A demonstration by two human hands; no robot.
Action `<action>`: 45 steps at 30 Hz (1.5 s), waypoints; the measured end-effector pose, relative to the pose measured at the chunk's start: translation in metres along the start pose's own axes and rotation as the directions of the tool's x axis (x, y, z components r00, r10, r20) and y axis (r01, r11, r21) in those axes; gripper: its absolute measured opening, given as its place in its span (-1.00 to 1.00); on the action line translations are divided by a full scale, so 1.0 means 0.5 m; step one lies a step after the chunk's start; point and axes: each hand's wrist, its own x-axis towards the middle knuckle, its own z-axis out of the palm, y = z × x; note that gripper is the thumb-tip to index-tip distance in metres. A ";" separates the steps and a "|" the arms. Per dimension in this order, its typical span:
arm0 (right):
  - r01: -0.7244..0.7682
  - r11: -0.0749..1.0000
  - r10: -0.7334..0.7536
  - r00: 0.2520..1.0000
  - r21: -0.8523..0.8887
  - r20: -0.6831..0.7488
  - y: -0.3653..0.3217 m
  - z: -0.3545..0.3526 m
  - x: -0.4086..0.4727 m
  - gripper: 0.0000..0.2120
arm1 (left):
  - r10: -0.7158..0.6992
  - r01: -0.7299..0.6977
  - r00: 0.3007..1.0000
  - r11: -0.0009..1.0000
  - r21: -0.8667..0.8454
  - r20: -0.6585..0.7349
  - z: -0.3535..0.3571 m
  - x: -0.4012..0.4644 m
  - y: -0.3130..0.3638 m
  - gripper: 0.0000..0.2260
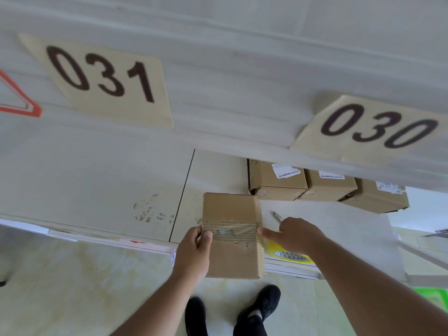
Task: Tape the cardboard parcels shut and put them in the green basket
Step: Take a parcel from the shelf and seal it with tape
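1. A flat brown cardboard parcel (232,235) lay partly on the white table (97,180), its near end projecting past the table's front edge over the floor.
2. A band of clear tape (229,232) crossed the parcel's top from side to side, roughly at mid-length. The patch under the tape was too blurred to read.
3. The left hand (194,253) gripped the parcel's left edge, thumb on top at the tape's left end, fingers curled underneath.
4. The right hand (294,235) was at the parcel's right edge, its extended fingertips (263,231) pressing on the tape's right end. Whether the remaining fingers enclosed anything could not be told.
5. A small grey object (277,215) lay on the table just beyond the right hand; its nature could not be established.
6. A yellow tape dispenser with a toothed metal blade (288,254) sat at the table's front edge, largely hidden beneath the right forearm.
7. Three further brown cardboard boxes bearing white labels (327,185) stood in a row at the back of the table, touching one another, well apart from the held parcel.
8. A corner of the green plastic basket (435,299) showed at the lower right, beside the table and below its level.
9. Two beige signs were fixed above the table, one reading "031" (101,78), the other "030" (371,129).
10. The person's black shoes (261,304) stood on the pale floor beneath the parcel.
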 end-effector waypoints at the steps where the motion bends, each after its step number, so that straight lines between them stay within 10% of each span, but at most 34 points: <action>1: 0.015 1.000 -0.015 1.000 0.014 -0.001 0.004 0.000 -0.006 -0.19 | 0.019 -0.019 1.000 1.000 0.001 0.005 -0.005 0.001 -0.004 -0.86; 10: 0.307 0.778 -0.340 0.940 0.548 -0.043 -0.075 -0.089 -0.137 -0.69 | -0.128 0.142 0.987 0.976 -0.162 0.094 -0.065 0.102 -0.036 -0.81; 17: 0.358 0.843 -0.315 0.933 0.401 -0.172 -0.195 -0.134 -0.118 -0.43 | 0.138 -0.134 0.963 0.990 0.030 -0.232 -0.106 0.069 0.053 -0.84; 21: 0.313 0.855 -0.275 0.950 0.413 -0.151 -0.242 -0.146 -0.110 -0.43 | 0.295 -0.303 0.953 0.938 0.168 0.073 -0.101 -0.013 0.035 -0.70; 35: 0.287 0.898 -0.200 0.942 0.334 -0.271 -0.271 -0.137 -0.141 -0.76 | 0.217 -0.219 0.975 0.924 0.314 0.044 -0.107 0.023 0.005 -0.54; 45: 0.245 0.935 -0.174 0.946 0.255 -0.273 -0.287 -0.147 -0.134 -0.64 | 0.349 -0.338 0.932 0.730 0.594 0.101 -0.079 0.003 0.039 -0.32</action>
